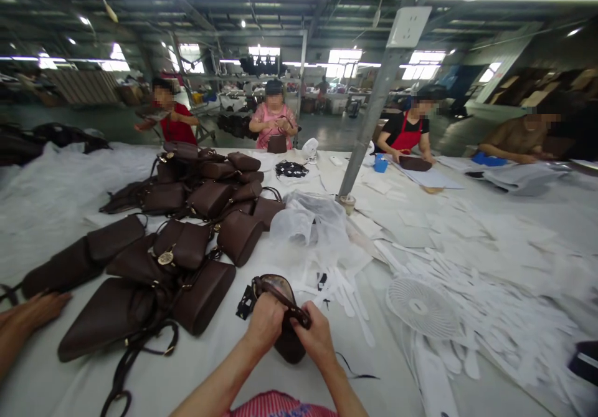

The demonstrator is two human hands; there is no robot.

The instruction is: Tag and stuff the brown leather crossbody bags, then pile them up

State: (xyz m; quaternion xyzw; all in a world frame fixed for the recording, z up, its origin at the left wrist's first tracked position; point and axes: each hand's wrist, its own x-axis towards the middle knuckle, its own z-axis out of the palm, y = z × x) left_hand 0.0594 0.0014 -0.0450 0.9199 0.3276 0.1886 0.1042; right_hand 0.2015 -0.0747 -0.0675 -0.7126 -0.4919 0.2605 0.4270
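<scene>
A dark brown handbag (290, 348) lies on the white table right in front of me, its opening facing away and showing a pale lining. My left hand (267, 318) is closed on the bag's rim and strap, knuckles up. On the other side, my right hand (314, 330) pinches the dark strap (287, 303) near the bag's edge. Just left of the opening sits a small black tag-like piece (245, 302). Beside my right wrist a thin black cord (357, 376) lies on the table.
Many brown handbags (191, 236) are heaped on the left, where another person's hand (51, 308) rests. A white fan (423, 305) and loose white strips (504, 311) lie right. Ahead are crumpled translucent plastic (322, 224) and a metal post (369, 118); several co-workers sit across the table.
</scene>
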